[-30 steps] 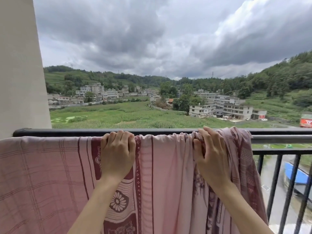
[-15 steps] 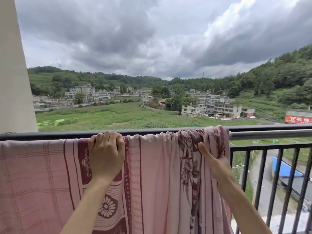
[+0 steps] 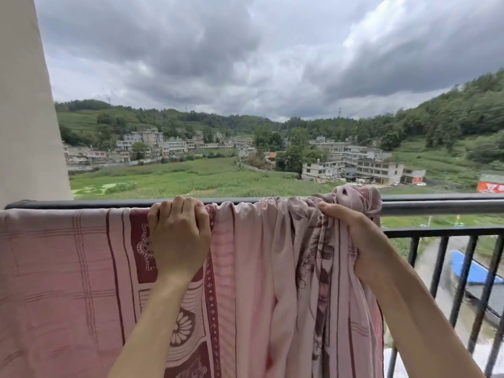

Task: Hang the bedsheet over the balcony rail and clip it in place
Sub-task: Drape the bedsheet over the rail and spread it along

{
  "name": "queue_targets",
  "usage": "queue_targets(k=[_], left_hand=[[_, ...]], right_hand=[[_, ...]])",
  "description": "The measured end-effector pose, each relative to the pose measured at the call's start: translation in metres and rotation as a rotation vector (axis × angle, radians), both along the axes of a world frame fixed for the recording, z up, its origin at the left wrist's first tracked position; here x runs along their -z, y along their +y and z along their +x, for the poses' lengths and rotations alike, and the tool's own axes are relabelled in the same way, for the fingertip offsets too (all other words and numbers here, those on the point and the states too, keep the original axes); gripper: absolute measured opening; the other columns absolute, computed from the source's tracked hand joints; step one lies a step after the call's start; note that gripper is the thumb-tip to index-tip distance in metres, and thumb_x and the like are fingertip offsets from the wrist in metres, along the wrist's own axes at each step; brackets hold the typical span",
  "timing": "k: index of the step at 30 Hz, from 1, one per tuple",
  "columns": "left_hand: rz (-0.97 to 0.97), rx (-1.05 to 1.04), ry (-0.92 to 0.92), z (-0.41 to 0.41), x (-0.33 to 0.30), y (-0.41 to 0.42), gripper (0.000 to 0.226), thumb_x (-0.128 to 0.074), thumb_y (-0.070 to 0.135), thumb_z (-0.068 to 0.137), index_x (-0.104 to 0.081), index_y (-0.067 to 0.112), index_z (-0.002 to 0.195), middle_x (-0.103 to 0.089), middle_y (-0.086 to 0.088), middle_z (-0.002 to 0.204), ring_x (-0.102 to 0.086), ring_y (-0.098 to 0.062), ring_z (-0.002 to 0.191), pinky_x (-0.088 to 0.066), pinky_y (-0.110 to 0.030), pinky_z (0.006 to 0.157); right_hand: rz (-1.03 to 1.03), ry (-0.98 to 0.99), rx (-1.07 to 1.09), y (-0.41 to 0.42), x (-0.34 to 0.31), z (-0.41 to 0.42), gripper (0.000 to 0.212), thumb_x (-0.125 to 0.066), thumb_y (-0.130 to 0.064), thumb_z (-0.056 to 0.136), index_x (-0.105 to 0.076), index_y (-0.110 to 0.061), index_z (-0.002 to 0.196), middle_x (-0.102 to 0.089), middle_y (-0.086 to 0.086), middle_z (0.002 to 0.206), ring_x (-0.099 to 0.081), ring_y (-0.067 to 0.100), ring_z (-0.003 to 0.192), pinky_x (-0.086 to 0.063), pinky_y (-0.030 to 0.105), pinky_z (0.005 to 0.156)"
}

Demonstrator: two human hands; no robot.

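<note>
Gripping the sheet (image 3: 68,282) at the rail (image 3: 441,204), both hands are up at rail height, forearms rising from the bottom edge. Left hand (image 3: 178,238) sits palm-down on top of the rail, knuckles toward the camera, fingers (image 3: 178,204) curled over the far side, clamping the cloth against the bar; wrist straight, forearm angled up from lower centre. Right hand (image 3: 360,241) is just below the rail, turned side-on, thumb (image 3: 331,208) pointing up-left along the fabric, the other digits hidden behind the folds; it is clenched on a bunched handful of sheet. Right forearm runs diagonally down to the lower right corner.

Sheet hangs over the rail, draped on the near side. Left of the left hand it lies flat and spread, pink with a check pattern and dark red borders. Between the hands it is gathered in soft vertical pleats. Above the right hand a wad of cloth is heaped on the rail top; beyond that the rail is bare, with black bars (image 3: 463,282) below it. Wall (image 3: 24,105) stands far left of the left hand. No clips visible on the sheet.
</note>
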State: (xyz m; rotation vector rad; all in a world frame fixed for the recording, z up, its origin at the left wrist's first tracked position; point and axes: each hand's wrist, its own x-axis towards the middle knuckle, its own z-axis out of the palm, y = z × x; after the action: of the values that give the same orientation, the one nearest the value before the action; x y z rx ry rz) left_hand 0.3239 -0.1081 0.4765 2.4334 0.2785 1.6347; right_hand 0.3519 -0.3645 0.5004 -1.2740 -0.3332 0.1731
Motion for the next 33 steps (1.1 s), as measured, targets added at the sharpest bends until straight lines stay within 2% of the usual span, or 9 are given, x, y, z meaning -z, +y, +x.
queue_targets(k=[3, 10, 14, 17, 20, 22, 25, 29, 33], left_hand=[[0.022, 0.005, 0.002, 0.010, -0.004, 0.002, 0.039, -0.025, 0.028, 0.089, -0.056, 0.007, 0.079, -0.059, -0.010, 0.081, -0.050, -0.030, 0.082, -0.027, -0.040, 0.089], [0.043, 0.020, 0.002, 0.019, -0.030, -0.004, 0.041, -0.023, 0.029, 0.088, -0.057, 0.006, 0.080, -0.059, -0.010, 0.082, -0.051, -0.031, 0.083, -0.027, -0.040, 0.088], [0.001, 0.006, 0.011, 0.018, -0.030, -0.008, 0.043, -0.024, 0.029, 0.088, -0.058, 0.005, 0.080, -0.061, -0.011, 0.083, -0.052, -0.031, 0.083, -0.028, -0.041, 0.088], [-0.015, 0.004, 0.013, 0.019, -0.032, -0.015, 0.044, -0.024, 0.029, 0.087, -0.060, 0.004, 0.079, -0.063, -0.013, 0.084, -0.053, -0.032, 0.084, -0.027, -0.041, 0.090], [-0.029, -0.002, 0.007, 0.020, -0.033, -0.020, 0.044, -0.024, 0.028, 0.087, -0.060, 0.003, 0.079, -0.063, -0.014, 0.084, -0.053, -0.033, 0.084, -0.027, -0.042, 0.090], [-0.033, 0.006, 0.010, 0.022, -0.034, -0.023, 0.045, -0.024, 0.028, 0.087, -0.061, 0.003, 0.079, -0.064, -0.014, 0.084, -0.053, -0.033, 0.084, -0.027, -0.043, 0.090], [-0.030, 0.024, 0.034, 0.026, -0.035, -0.030, 0.047, -0.022, 0.030, 0.087, -0.061, 0.004, 0.080, -0.064, -0.012, 0.085, -0.054, -0.032, 0.085, -0.028, -0.042, 0.090], [-0.013, 0.052, 0.072, 0.032, -0.036, -0.035, 0.047, -0.021, 0.033, 0.087, -0.061, 0.008, 0.082, -0.064, -0.008, 0.087, -0.054, -0.030, 0.086, -0.027, -0.038, 0.091], [0.021, 0.075, 0.129, 0.042, -0.034, -0.035, 0.049, -0.017, 0.036, 0.088, -0.060, 0.013, 0.086, -0.063, -0.004, 0.089, -0.053, -0.025, 0.089, -0.027, -0.036, 0.093]], right_hand=[[0.047, 0.012, 0.087, -0.009, -0.008, 0.013, 0.022, -0.063, -0.021, 0.081, -0.074, -0.009, 0.095, -0.073, 0.014, 0.088, -0.070, 0.027, 0.079, -0.054, 0.040, 0.083], [0.196, 0.063, 0.410, -0.060, -0.041, 0.036, 0.014, -0.063, -0.013, 0.080, -0.070, -0.006, 0.089, -0.071, 0.010, 0.071, -0.069, 0.023, 0.064, -0.056, 0.036, 0.071], [0.030, 0.083, 0.665, -0.086, -0.039, 0.037, 0.019, -0.072, -0.021, 0.076, -0.069, -0.004, 0.084, -0.067, 0.012, 0.078, -0.065, 0.030, 0.074, -0.054, 0.044, 0.081], [-0.150, 0.026, 0.797, -0.085, -0.029, 0.029, 0.029, -0.073, -0.029, 0.078, -0.066, -0.005, 0.093, -0.064, 0.005, 0.078, -0.060, 0.024, 0.077, -0.051, 0.032, 0.078], [-0.281, -0.138, 0.955, -0.076, -0.016, 0.016, 0.060, -0.065, -0.031, 0.085, -0.041, -0.002, 0.132, -0.056, 0.012, 0.121, -0.053, 0.025, 0.106, -0.040, 0.026, 0.093], [-0.433, -0.268, 1.053, -0.067, -0.011, 0.009, 0.081, -0.060, -0.033, 0.087, -0.013, -0.004, 0.146, -0.022, 0.013, 0.153, -0.022, 0.024, 0.140, -0.016, 0.030, 0.114], [-0.680, -0.606, 1.157, -0.035, -0.003, 0.006, 0.073, -0.056, -0.031, 0.089, -0.016, -0.010, 0.147, 0.000, 0.010, 0.157, 0.006, 0.019, 0.144, 0.006, 0.033, 0.117], [-0.838, -1.044, 0.889, 0.028, -0.007, 0.015, 0.042, -0.046, -0.032, 0.095, -0.047, -0.015, 0.133, -0.034, 0.005, 0.148, -0.015, 0.021, 0.143, 0.005, 0.040, 0.116], [-1.155, -1.113, 0.665, 0.053, -0.019, 0.046, 0.045, -0.037, -0.048, 0.094, -0.053, -0.019, 0.125, -0.060, 0.002, 0.119, -0.048, 0.025, 0.119, -0.017, 0.039, 0.108]])
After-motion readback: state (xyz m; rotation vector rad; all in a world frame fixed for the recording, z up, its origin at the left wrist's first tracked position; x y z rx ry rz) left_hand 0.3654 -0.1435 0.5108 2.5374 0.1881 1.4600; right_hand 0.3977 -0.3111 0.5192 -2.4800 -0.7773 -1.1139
